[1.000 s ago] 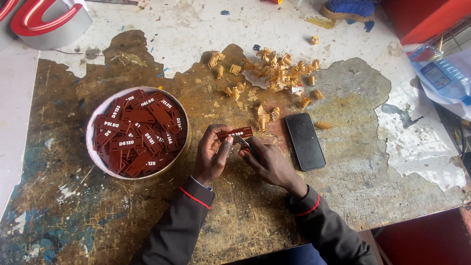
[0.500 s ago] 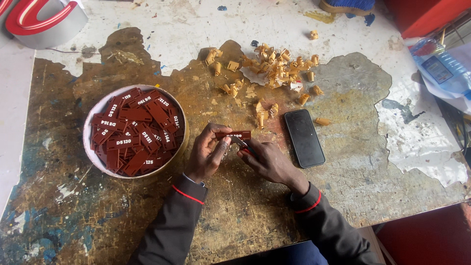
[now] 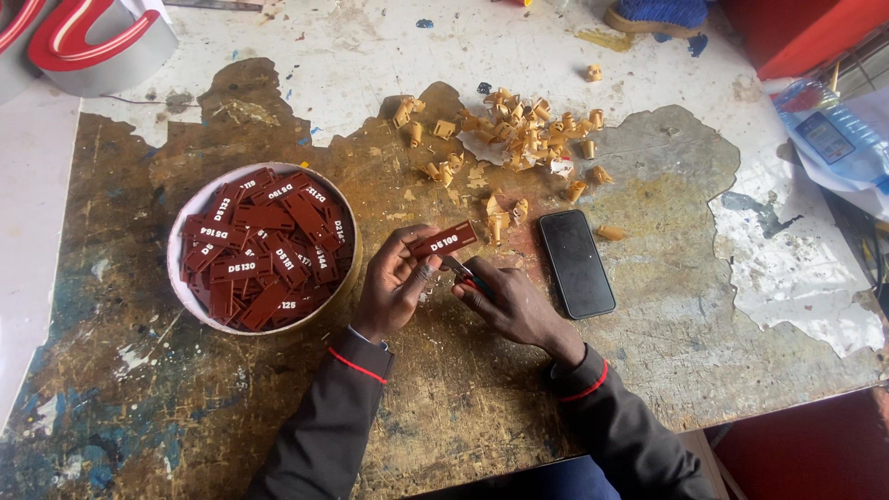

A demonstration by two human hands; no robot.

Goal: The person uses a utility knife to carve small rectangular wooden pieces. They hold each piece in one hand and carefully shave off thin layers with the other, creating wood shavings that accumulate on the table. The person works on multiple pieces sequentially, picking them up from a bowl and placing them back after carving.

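Left hand (image 3: 394, 289): fingers pinched around a dark red tag (image 3: 445, 243), holding it tilted just above the table (image 3: 139, 389).
Right hand (image 3: 509, 301): closed on a small tool (image 3: 460, 271) whose tip meets the tag's lower edge.
Bowl (image 3: 176, 268): white, round, left of the hands, full of matching red tags.
Phone (image 3: 576, 262): black, flat, just right of the hands.
Tan scraps (image 3: 528, 134): scattered beyond the phone.

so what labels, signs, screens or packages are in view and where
Tag: held in left hand, dark red rectangle, white markings.
Bowl of tags: left of the hands, white round bowl, same red tags.
Phone: right of the hands, black, screen dark.
Sign letter: top left, red face, grey sides.
Plastic package: right edge, clear with blue.
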